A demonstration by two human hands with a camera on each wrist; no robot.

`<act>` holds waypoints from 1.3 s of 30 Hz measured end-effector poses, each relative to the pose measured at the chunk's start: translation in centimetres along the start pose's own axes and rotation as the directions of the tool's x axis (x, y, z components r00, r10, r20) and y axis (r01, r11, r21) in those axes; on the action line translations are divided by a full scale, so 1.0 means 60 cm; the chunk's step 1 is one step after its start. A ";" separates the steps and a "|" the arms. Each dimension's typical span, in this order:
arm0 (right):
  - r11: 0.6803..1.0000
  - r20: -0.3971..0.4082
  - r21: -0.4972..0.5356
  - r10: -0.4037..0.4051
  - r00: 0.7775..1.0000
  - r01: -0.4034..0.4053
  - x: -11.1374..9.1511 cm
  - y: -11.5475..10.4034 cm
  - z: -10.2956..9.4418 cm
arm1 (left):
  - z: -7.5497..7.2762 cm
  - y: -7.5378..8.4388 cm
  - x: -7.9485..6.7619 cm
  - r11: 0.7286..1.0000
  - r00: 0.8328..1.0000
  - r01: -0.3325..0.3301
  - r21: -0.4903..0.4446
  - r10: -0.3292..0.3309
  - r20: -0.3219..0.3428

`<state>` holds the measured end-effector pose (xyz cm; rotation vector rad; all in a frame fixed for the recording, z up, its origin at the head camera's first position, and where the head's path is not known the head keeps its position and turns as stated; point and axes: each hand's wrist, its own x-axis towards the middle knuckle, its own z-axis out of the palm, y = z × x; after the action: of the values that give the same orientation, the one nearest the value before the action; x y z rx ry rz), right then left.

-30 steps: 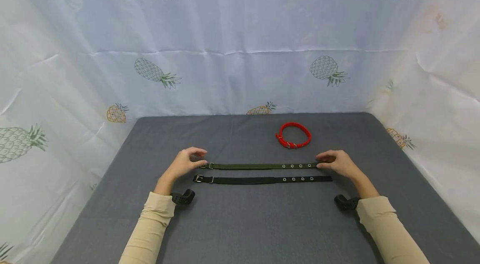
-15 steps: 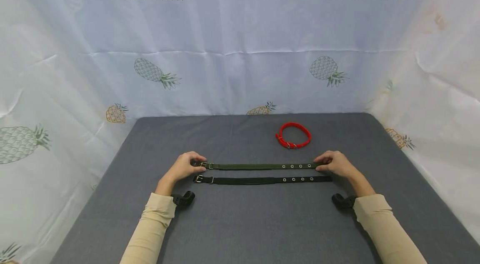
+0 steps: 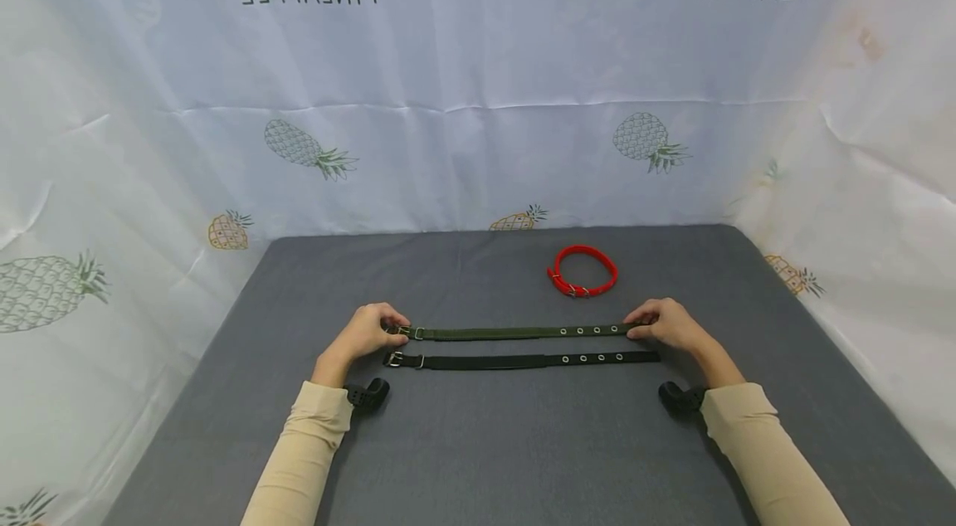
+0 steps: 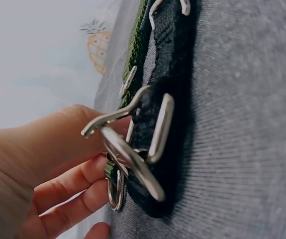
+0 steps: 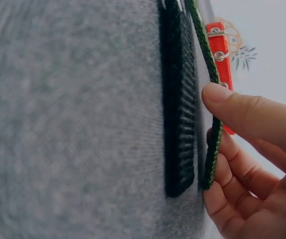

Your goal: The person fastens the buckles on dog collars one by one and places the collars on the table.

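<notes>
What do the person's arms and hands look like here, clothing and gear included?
The sleeves are plain beige, creased, and end in wide cuffs. A black curved device sits at each wrist. The left hand and right hand are bare, without gloves.

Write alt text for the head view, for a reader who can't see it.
A green strap runs straight across a gray table, its buckle end in a person's left-hand grip and its holed end in the right-hand grip. A black strap lies alongside, nearer the viewer; a red collar, closed in a loop, lies beyond.
</notes>
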<state>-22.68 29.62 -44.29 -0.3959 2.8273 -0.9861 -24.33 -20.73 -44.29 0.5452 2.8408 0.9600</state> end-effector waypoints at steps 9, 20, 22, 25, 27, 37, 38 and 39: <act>1.000 0.007 -0.015 0.010 1.000 -0.010 0.000 0.000 -0.008 | -0.004 0.002 0.000 1.000 1.000 0.017 -0.008 -0.017 -0.002; 0.999 -0.010 0.020 0.035 0.999 -0.034 -0.001 -0.011 -0.024 | -0.023 0.013 -0.003 0.997 0.999 0.048 -0.064 -0.049 -0.012; 0.999 -0.018 0.030 0.041 0.999 -0.041 0.000 -0.011 -0.026 | -0.026 0.015 -0.003 0.997 0.999 0.046 -0.066 -0.048 -0.024; 0.998 -0.031 0.048 0.050 0.998 -0.049 -0.003 -0.013 -0.031 | -0.031 0.017 -0.002 0.997 0.998 0.032 -0.069 -0.036 -0.044; 0.997 -0.040 0.064 0.055 0.998 -0.052 -0.005 -0.015 -0.035 | -0.034 0.019 -0.003 0.997 0.998 0.025 -0.076 -0.030 -0.055; 0.996 -0.148 0.086 0.007 0.989 0.006 -0.012 -0.024 -0.042 | -0.045 0.034 -0.006 0.986 0.992 0.010 -0.164 -0.030 -0.121; 0.996 -0.171 0.091 0.014 0.985 0.002 -0.012 -0.026 -0.042 | -0.046 0.035 -0.005 0.985 0.992 0.002 -0.171 -0.024 -0.126; 0.996 -0.195 0.093 0.023 0.981 -0.005 -0.012 -0.027 -0.042 | -0.046 0.035 -0.004 0.983 0.991 -0.003 -0.182 -0.021 -0.130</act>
<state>-22.13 30.09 -41.30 -0.2822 2.9362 -1.2101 -24.00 -20.84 -40.81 0.4654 2.8226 1.2832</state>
